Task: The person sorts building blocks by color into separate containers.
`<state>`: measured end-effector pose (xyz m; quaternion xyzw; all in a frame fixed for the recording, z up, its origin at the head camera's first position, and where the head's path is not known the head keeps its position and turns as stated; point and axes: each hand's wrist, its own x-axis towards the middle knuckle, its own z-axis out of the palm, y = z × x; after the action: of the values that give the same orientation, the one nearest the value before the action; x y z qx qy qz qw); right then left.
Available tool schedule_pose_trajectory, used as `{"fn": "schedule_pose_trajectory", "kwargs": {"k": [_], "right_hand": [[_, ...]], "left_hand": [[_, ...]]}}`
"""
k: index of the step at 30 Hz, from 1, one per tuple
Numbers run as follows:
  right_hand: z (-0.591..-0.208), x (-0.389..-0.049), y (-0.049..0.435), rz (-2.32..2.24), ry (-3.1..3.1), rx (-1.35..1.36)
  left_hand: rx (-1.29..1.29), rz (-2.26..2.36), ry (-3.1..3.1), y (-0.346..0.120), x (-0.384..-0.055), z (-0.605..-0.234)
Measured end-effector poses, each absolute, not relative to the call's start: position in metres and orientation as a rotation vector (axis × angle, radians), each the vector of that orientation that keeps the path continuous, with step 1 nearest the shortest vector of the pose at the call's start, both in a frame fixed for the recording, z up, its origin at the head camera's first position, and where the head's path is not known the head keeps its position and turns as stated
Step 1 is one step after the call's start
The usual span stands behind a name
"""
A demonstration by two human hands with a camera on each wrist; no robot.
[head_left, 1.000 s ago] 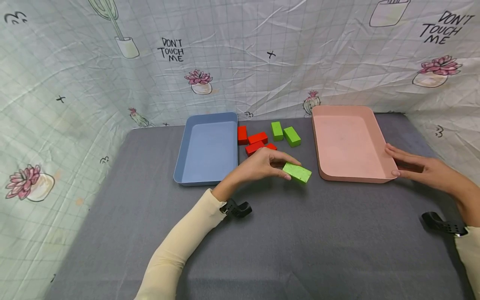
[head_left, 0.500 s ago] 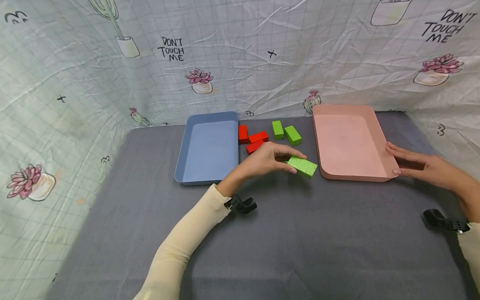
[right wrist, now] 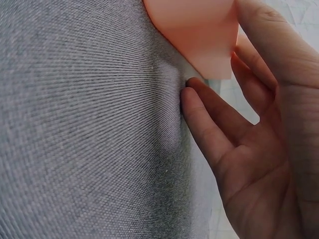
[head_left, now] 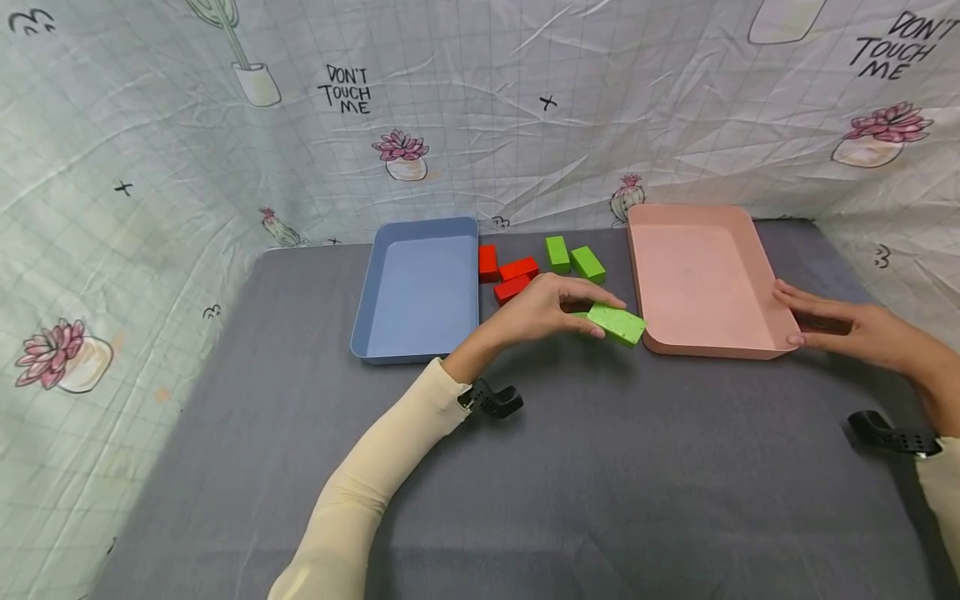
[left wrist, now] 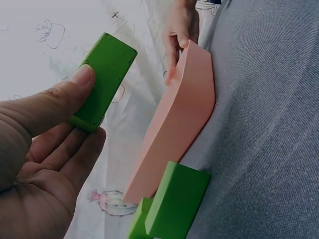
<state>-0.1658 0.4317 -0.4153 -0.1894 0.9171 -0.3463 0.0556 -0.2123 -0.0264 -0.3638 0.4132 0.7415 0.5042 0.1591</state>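
Note:
My left hand (head_left: 540,310) pinches a green rectangular block (head_left: 618,323) between thumb and fingers, above the grey cloth beside the left wall of a pink tray (head_left: 701,279). In the left wrist view, the thumb presses on the broad face of the held block (left wrist: 108,74), with the fingers behind it. My right hand (head_left: 873,335) touches the tray's right side, its thumb near the front corner and its fingers extended along the wall. Two more green blocks (head_left: 557,255) lie behind my left hand, near several red blocks (head_left: 519,268) partly hidden by it.
A blue tray (head_left: 420,292) stands left of the red blocks, close against one of them. Grey cloth (head_left: 600,483) covers the table. A printed fabric backdrop (head_left: 480,125) hangs behind and along both sides.
My left hand has carried the green block to the right and slightly farther back, toward the pink tray. The right hand keeps its place at the tray. The head view has tilted slightly.

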Motion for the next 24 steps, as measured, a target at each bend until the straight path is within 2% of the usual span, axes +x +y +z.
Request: {"fn": "schedule_pose_trajectory", "kwargs": {"k": [6,16,24], "right_hand": [[-0.415,-0.166,0.433,-0.997,2.797,-0.535],[-0.413,-0.164,0.433,-0.950,2.773,-0.434],[-0.413,-0.167,0.433,-0.986,2.748,-0.444]], "left_hand": [[1.195,1.453,2.166,-0.024,-0.212,-0.360],[1.068,1.596,2.050,-0.017,-0.214,-0.360],[1.081,1.536,2.076,-0.008,-0.223,-0.359]]}}
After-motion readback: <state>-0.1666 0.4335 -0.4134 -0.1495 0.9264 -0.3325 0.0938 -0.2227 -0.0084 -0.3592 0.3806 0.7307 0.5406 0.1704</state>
